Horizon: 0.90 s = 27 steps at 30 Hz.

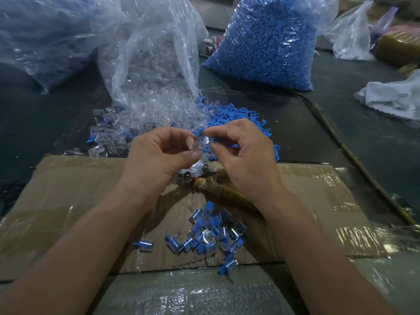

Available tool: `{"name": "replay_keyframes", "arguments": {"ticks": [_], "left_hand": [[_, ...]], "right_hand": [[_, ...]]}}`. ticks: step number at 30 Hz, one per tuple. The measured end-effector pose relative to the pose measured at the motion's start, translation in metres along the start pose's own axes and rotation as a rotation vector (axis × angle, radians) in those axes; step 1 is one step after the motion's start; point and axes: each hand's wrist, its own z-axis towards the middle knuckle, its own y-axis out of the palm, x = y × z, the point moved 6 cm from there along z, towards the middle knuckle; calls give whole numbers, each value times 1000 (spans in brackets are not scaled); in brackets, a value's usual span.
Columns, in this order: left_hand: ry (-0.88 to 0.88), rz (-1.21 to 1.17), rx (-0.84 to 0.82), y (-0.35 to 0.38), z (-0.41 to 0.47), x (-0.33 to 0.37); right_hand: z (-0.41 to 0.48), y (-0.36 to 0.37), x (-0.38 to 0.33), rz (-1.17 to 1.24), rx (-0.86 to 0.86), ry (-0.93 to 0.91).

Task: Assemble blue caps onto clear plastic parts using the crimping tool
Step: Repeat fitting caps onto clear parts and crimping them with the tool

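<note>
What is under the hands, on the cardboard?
The crimping tool lies there: metal head and tape-wrapped handle show between the left hand and right hand. The right wrist hides the handle's end.

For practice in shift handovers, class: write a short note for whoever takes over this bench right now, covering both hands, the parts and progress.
Left hand holds a clear part; right hand pinches a blue cap beside it.
Crimping tool lies on the cardboard below the hands.
Done: finished pieces piled on the cardboard.
Left: crimp this one; loose clear parts and blue caps lie beyond.
</note>
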Motion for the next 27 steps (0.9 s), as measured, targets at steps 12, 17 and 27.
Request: {"name": "replay_keyframes", "arguments": {"ticks": [12,17,27], "left_hand": [[57,123,44,-1,-2,3],[72,150,29,0,-2,4],[192,247,11,3,-5,8]], "right_hand": [[0,2,-4,88,-72,0],[-1,2,-6,155,-94,52],[-2,5,-5,174,-148,77]]}}
